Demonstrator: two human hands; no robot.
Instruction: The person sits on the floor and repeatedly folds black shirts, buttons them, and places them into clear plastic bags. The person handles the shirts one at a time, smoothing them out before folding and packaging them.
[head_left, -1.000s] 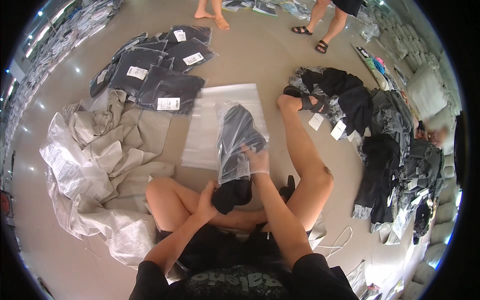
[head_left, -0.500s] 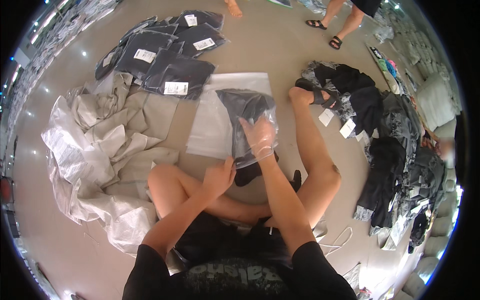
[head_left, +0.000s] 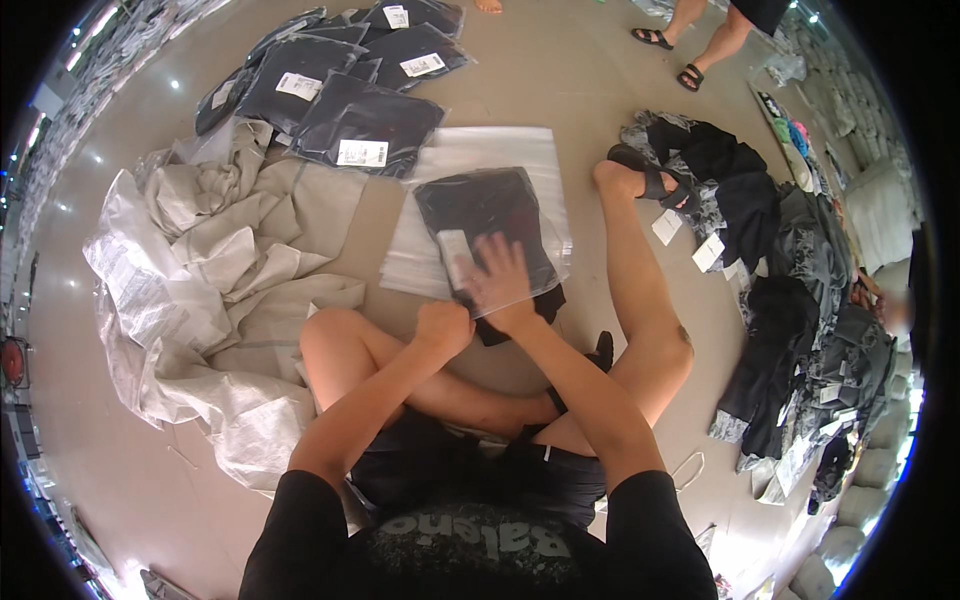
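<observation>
Your left hand (head_left: 444, 328) is curled into a fist at the near left corner of a clear bag (head_left: 520, 200), its fingers closed on the plastic edge. Your right hand (head_left: 500, 284) is laid palm down over the near part of the bag with its fingers spread, pressing on it rather than gripping it. The bag, with a dark folded garment (head_left: 480, 205) inside, lies in front of you over a stack of flat clear bags (head_left: 500, 145), its near edge reaching past the stack toward your legs. A white label (head_left: 454, 256) shows on its left part, beside your right thumb, and some black cloth (head_left: 549, 303) shows at its near right edge; you cannot tell whether that belongs to the same garment. Beyond the stack, to the left, packed dark garments (head_left: 365, 120) with white labels lie in a pile. A crumpled beige woven sack (head_left: 240, 265) spreads across the floor on your left. On your right, past your bent right leg (head_left: 635, 260), loose black and grey garments (head_left: 765, 325) with white tags lie heaped near your sandal (head_left: 655, 186). Farther off, toward the upper right, are another person's 2 sandalled feet (head_left: 690, 77).
</observation>
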